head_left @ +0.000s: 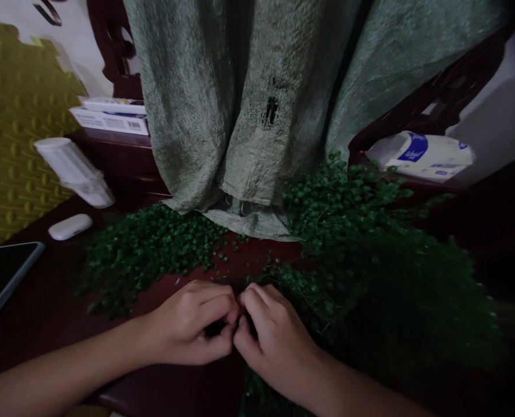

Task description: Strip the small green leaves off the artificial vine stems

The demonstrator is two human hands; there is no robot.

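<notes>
My left hand point(203, 322) and my right hand point(272, 336) meet in front of me, low in the view, their fingertips pinched together. Whatever lies between the fingers is hidden. Just beyond and right of my right hand spreads a large heap of green leafy sprigs point(370, 249) on thin stems. To the left, past my left hand, is a lower pile of small green leafy pieces point(153, 249). A few loose green bits lie between the two piles on the dark red tabletop point(257, 252).
A grey-green woven sack point(266, 116) hangs down behind the piles. At left are a phone point(5, 272), a white earbud case point(70, 226), a clear-and-white plastic cup stack point(75, 171) and a flat white box point(109, 120). A tissue pack point(431, 155) sits at right.
</notes>
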